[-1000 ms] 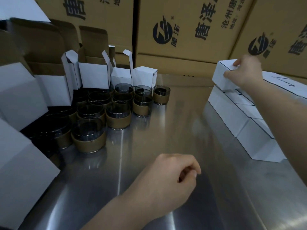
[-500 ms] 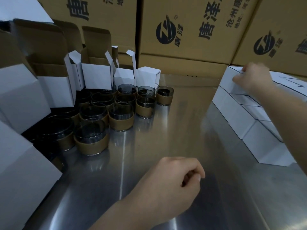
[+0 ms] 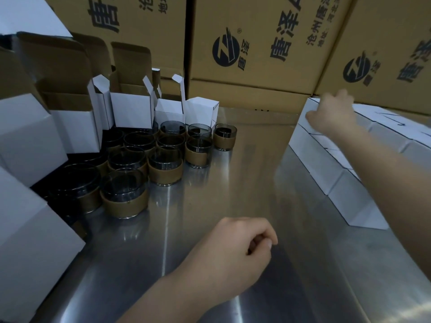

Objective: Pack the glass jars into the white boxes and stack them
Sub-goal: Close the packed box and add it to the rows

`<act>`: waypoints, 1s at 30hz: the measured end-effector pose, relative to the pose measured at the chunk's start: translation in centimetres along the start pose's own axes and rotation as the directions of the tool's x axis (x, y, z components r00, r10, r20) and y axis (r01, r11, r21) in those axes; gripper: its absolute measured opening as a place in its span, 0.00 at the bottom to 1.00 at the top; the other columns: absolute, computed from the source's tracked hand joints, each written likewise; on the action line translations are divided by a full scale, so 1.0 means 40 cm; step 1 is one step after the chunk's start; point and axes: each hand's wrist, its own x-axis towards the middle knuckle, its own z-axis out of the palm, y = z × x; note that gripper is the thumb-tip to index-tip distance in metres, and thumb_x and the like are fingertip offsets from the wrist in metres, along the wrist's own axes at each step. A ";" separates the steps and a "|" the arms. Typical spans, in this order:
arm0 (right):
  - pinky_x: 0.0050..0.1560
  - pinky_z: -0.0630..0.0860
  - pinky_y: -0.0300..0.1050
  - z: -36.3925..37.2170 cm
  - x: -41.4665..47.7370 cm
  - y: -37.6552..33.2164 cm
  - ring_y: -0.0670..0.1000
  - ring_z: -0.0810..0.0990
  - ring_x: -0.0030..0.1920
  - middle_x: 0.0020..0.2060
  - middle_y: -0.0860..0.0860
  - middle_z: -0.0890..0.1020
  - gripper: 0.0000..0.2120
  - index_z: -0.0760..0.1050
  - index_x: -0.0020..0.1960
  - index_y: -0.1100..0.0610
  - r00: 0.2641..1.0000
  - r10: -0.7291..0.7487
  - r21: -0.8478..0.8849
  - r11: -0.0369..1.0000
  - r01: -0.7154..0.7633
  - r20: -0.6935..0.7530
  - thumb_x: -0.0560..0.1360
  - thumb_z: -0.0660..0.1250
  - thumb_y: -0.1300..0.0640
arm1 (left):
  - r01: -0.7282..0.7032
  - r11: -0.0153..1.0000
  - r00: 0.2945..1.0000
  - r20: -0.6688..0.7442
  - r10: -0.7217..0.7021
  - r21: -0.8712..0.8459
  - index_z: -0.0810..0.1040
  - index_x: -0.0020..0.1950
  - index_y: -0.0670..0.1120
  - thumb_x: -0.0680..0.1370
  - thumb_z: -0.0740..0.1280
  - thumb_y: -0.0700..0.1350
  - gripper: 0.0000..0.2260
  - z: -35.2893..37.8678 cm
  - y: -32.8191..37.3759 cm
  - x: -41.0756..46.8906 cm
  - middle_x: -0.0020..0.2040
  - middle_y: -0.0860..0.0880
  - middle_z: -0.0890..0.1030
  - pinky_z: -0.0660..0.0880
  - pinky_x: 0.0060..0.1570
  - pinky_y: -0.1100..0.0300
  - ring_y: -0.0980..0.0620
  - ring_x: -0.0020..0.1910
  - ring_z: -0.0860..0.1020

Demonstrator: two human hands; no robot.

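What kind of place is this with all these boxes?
Probably a packing workshop or warehouse. Big printed cardboard cartons stand behind a steel table, many glass jars wait beside open white boxes, and the right hand grips a closed white box on the stack.

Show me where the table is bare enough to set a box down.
Free: the steel table down its middle, between the glass jars at left and stacked white boxes at right, back to the brown cartons. The left hand hovers over its near end. Crowded: the jars and open boxes.
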 end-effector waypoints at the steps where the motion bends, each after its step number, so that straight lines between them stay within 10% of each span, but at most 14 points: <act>1: 0.60 0.67 0.57 0.001 -0.024 -0.019 0.66 0.65 0.64 0.63 0.66 0.67 0.16 0.70 0.60 0.69 0.999 -0.020 0.052 0.998 0.022 -0.025 0.77 0.62 0.58 | 0.006 1.000 1.000 0.000 -0.006 -0.003 0.79 0.48 0.52 0.77 0.63 0.46 0.05 0.001 0.000 0.000 0.42 0.54 0.81 0.75 0.39 0.58 0.56 0.41 0.78; 15: 0.55 0.68 0.38 0.079 -0.283 -0.320 0.55 0.75 0.62 0.61 0.55 0.78 0.22 0.72 0.68 0.54 0.937 -0.299 0.661 0.742 0.110 0.181 0.74 0.65 0.61 | -0.007 1.000 1.000 -0.016 0.006 -0.023 0.80 0.45 0.51 0.76 0.64 0.42 0.06 -0.001 -0.007 0.006 0.38 0.52 0.82 0.76 0.42 0.59 0.55 0.38 0.78; 30: 0.53 0.67 0.41 0.136 -0.293 -0.402 0.53 0.73 0.64 0.65 0.53 0.74 0.30 0.68 0.71 0.54 0.878 -0.394 0.671 0.732 0.121 0.272 0.72 0.74 0.51 | -0.037 0.999 0.999 -0.032 0.036 -0.032 0.75 0.43 0.51 0.73 0.61 0.46 0.04 -0.001 -0.021 0.013 0.36 0.51 0.81 0.77 0.40 0.52 0.53 0.37 0.78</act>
